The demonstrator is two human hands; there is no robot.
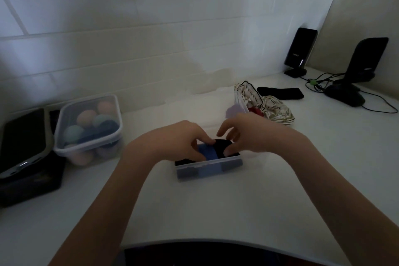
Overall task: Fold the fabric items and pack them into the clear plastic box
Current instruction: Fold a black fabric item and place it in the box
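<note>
Two hands are held over the clear plastic box at mid-worktop.
Blue fabric is pinched by the left hand, black fabric is gripped by the right hand, both inside the box; striped fabric lies far right.

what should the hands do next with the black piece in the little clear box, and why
Probably press the black fabric down beside the blue fabric. Both the left hand and right hand are already over the clear plastic box, fingers on the cloth, and the black piece bulges above the rim. More items, like the striped fabric, wait behind.
</note>
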